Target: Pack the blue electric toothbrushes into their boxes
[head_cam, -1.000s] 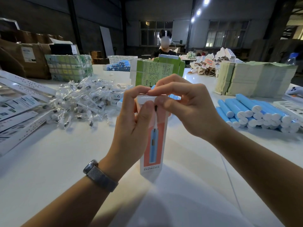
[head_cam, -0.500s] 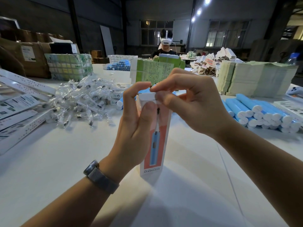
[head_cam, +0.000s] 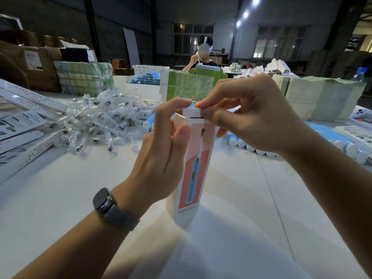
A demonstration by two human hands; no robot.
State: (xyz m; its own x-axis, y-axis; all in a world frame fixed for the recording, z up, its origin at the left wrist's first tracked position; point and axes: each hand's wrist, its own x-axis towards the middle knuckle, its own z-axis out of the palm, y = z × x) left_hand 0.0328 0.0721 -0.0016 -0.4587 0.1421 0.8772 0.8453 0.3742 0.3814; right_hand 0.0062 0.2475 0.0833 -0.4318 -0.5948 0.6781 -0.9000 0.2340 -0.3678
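Box: a tall white cardboard box (head_cam: 191,178) with a salmon-red front panel printed with a blue toothbrush stands upright, its lower end close to the white desk (head_cam: 60,198); whether it touches cannot be told.
Left hand: the left hand (head_cam: 161,158) grips the box's upper part, fingers curled round its left side, thumb lying on the front panel, index fingertip up at the top edge.
Right hand: the right hand (head_cam: 253,119) pinches the small white top flap (head_cam: 192,112) between thumb and index finger; the other fingers are curled above it.
Flap: it lies almost flat over the box mouth, with a thin dark slit showing under its front edge.
Toothbrush inside: hidden by the box walls, so cannot tell.
Loose stock: blue cylindrical toothbrush handles with white end caps (head_cam: 342,143) lie in a row on the desk to the right, behind the right wrist; a few more (head_cam: 148,122) show just behind the left hand.
Brush heads: a heap of brush heads in clear plastic sleeves (head_cam: 96,119) lies left of centre.
Flat packs: white printed flat cartons (head_cam: 22,133) lie at the far left.
Leaflets: a thick stack of pale green sheets (head_cam: 322,97) sits far right; green printed boxes (head_cam: 189,87) stand behind the hands.
Wrist: a dark watch (head_cam: 108,206) with a grey band sits on the left wrist.
Background: another person (head_cam: 203,57) sits at the far end.
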